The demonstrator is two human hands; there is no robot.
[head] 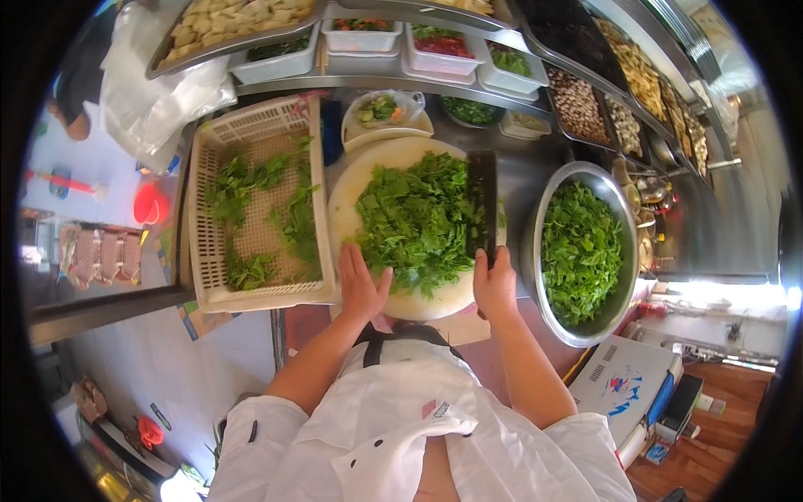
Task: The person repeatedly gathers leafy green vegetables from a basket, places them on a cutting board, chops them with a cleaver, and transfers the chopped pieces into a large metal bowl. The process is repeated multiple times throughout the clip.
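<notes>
Chopped leafy greens [414, 219] lie heaped on a round pale cutting board [345, 194]. At the heap's right side a dark cleaver [482, 204] stands with its broad blade pointing away from me; my right hand [495, 282] grips its handle, which is mostly hidden. My left hand [364, 285] rests at the near left edge of the board, beside the greens, with its thumb apart from the fingers and nothing held. Left of the board sits a cream plastic crate [323, 245] with loose leafy sprigs [248, 270]. A steel bowl [629, 251] full of chopped greens [580, 251] stands to the right.
Behind the board are a bowl [388, 136] with a bag of vegetable pieces and a bowl of dark greens [470, 110]. White tubs [364, 41] and metal trays [238, 37] of food line the shelf above. A white chest [627, 383] stands low at right.
</notes>
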